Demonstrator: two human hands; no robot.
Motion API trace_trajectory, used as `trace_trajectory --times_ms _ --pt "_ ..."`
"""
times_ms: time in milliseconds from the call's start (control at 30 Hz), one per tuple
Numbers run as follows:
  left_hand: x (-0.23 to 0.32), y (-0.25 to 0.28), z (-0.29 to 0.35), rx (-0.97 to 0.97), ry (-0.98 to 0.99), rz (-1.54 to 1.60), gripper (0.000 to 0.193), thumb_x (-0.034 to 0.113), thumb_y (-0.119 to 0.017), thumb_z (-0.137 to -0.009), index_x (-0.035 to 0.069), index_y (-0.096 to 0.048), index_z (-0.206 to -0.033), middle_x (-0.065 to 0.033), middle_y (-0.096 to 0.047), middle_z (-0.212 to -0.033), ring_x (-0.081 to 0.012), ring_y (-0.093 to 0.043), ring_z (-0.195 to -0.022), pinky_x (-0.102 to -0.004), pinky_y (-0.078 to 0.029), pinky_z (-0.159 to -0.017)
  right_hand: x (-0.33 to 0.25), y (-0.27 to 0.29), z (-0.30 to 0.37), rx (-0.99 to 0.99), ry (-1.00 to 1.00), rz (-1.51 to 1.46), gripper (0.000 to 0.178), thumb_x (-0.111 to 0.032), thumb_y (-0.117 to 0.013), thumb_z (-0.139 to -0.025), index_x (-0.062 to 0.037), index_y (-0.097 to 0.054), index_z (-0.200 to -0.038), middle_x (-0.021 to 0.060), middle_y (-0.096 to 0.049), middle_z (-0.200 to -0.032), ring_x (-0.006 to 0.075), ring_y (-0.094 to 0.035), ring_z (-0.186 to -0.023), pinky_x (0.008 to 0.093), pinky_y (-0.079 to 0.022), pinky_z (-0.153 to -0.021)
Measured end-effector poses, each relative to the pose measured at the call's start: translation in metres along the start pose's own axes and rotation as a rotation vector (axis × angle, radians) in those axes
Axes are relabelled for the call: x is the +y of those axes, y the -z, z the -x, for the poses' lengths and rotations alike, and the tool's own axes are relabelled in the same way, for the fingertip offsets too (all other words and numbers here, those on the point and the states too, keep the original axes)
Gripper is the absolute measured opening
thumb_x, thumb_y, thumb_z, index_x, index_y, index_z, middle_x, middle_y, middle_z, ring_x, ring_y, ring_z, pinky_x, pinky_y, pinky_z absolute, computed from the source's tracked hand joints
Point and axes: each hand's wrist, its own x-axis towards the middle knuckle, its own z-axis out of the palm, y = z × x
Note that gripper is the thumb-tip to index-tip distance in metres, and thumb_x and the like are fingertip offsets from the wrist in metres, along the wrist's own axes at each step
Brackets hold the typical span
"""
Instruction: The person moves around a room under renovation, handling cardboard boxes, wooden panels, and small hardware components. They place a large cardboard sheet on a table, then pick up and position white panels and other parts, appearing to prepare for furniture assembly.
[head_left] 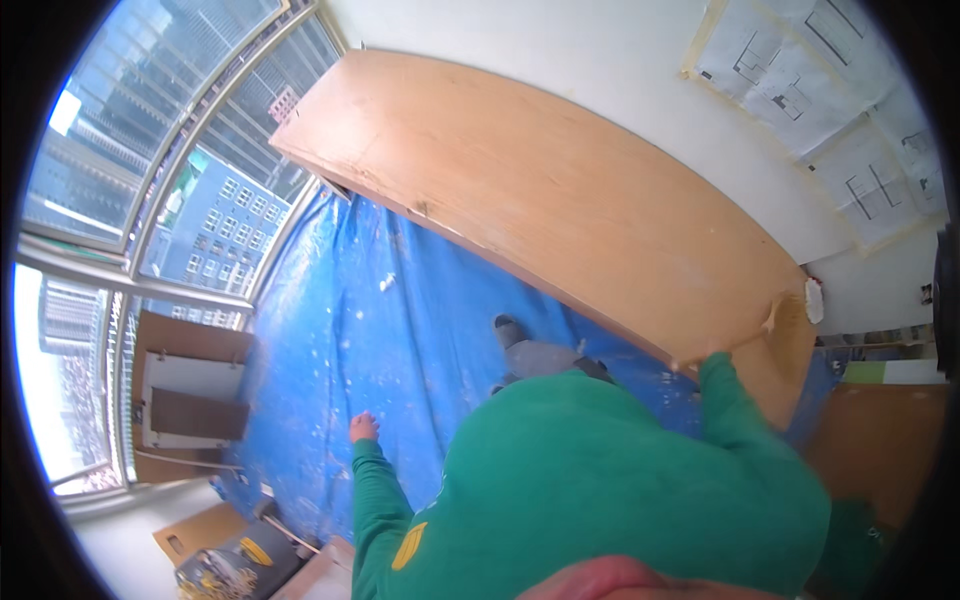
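Observation:
In my right hand [710,357] is the light handle of what looks like a straw hand broom [790,328]. Its wide tan head rests at the right end of a long wooden board [520,165], though blur hides its exact outline. My right hand is closed round the handle at the board's near edge. Off to the left, my left hand [364,427] hangs over the blue plastic sheet [330,310], fingers curled in and nothing visible in them. Both arms wear green sleeves.
Large windows [130,190] line the left side. Brown and white panels [190,390] lean below them. At the lower left lie a grey bag [240,568] and a cardboard piece [200,530]. Drawings [790,85] are taped to the right wall. My shoe [509,328] stands on the sheet.

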Motion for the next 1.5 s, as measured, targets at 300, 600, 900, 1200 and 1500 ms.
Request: trace_trajectory --times_ms 300,600,900,1200,1500 --pt "0.137 -0.028 -0.001 -0.076 -0.26 -0.234 0.031 0.024 -0.062 -0.09 -0.003 -0.062 -0.103 -0.0117 -0.067 -0.091 -0.0201 -0.064 -0.074 -0.032 -0.051 -0.061 -0.456 -0.159 0.208 -0.396 0.723 0.094 0.048 -0.017 -0.059 -0.083 -0.0065 -0.047 -0.127 0.0188 -0.065 -0.107 0.0292 -0.066 -0.086 0.041 -0.056 -0.07" --pt "0.096 0.081 -0.143 -0.269 -0.449 -1.019 0.04 0.045 -0.05 -0.092 0.013 -0.066 -0.111 -0.0136 -0.068 -0.094 -0.0336 -0.062 -0.09 -0.0425 -0.049 -0.079 -0.638 -0.138 0.315 -0.509 1.436 0.071 0.083 -0.003 -0.058 -0.077 -0.0187 -0.024 -0.151 0.0268 -0.065 -0.1 0.0385 -0.067 -0.081 0.0455 -0.054 -0.071" --pt "0.181 0.103 -0.298 -0.467 -0.249 -0.58 0.036 0.035 -0.058 -0.09 0.005 -0.063 -0.11 -0.0113 -0.068 -0.09 -0.0263 -0.065 -0.077 -0.0368 -0.046 -0.062 -0.231 -0.172 0.318 0.171 0.67 -0.153 0.091 0.013 -0.049 -0.068 -0.0183 -0.026 -0.15 0.0162 -0.049 -0.135 0.0304 -0.05 -0.121 0.038 -0.043 -0.1" --pt "0.259 0.195 -0.389 -0.335 0.019 -0.531 0.03 0.033 -0.059 -0.091 0.009 -0.06 -0.11 -0.0084 -0.068 -0.098 -0.0246 -0.066 -0.076 -0.0392 -0.046 -0.055 -0.314 -0.164 0.458 -0.15 -0.216 -0.481 0.079 0.006 -0.053 -0.076 -0.0274 -0.029 -0.143 0.0145 -0.059 -0.077 0.0263 -0.059 -0.049 0.0405 -0.049 -0.039" --pt "0.279 0.165 -0.385 -0.506 -0.2 -0.481 0.033 0.032 -0.06 -0.091 0.006 -0.06 -0.111 -0.0083 -0.068 -0.097 -0.0205 -0.067 -0.076 -0.0309 -0.046 -0.055 -0.586 -0.254 0.589 -0.662 1.039 0.447 0.076 -0.008 -0.056 -0.076 -0.0234 -0.032 -0.146 0.0233 -0.066 -0.099 0.042 -0.064 -0.09 0.0501 -0.049 -0.078"
